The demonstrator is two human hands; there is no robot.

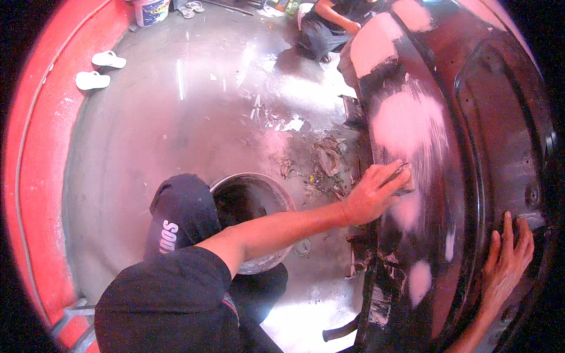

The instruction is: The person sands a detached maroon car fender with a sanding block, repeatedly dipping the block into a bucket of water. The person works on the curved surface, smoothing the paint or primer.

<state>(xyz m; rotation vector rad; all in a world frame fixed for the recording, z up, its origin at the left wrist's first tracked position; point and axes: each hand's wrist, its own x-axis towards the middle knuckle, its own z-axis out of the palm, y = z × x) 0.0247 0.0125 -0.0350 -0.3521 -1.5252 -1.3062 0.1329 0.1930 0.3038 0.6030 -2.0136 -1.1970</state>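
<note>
My left hand (376,191) is closed round a small sanding block (406,179), most of it hidden by the fingers. The block presses against a dark, glossy vehicle body panel (432,235), between pale pink filler patches. A large scuffed patch (406,123) with whitish scratch marks lies just beyond the block. Nearer to me are two smaller patches, one beside my wrist and another filler patch (419,282) lower down. With fingers stretched out, my right hand (511,253) rests on the panel's right part, holding nothing.
A round bucket (282,197) with a dark inside stands by my knee. Crumpled scraps (329,159) litter the wet floor alongside the panel. Another person (323,29) crouches at the panel's far end. White slippers (93,80) and a paint pail (151,12) sit near the red wall.
</note>
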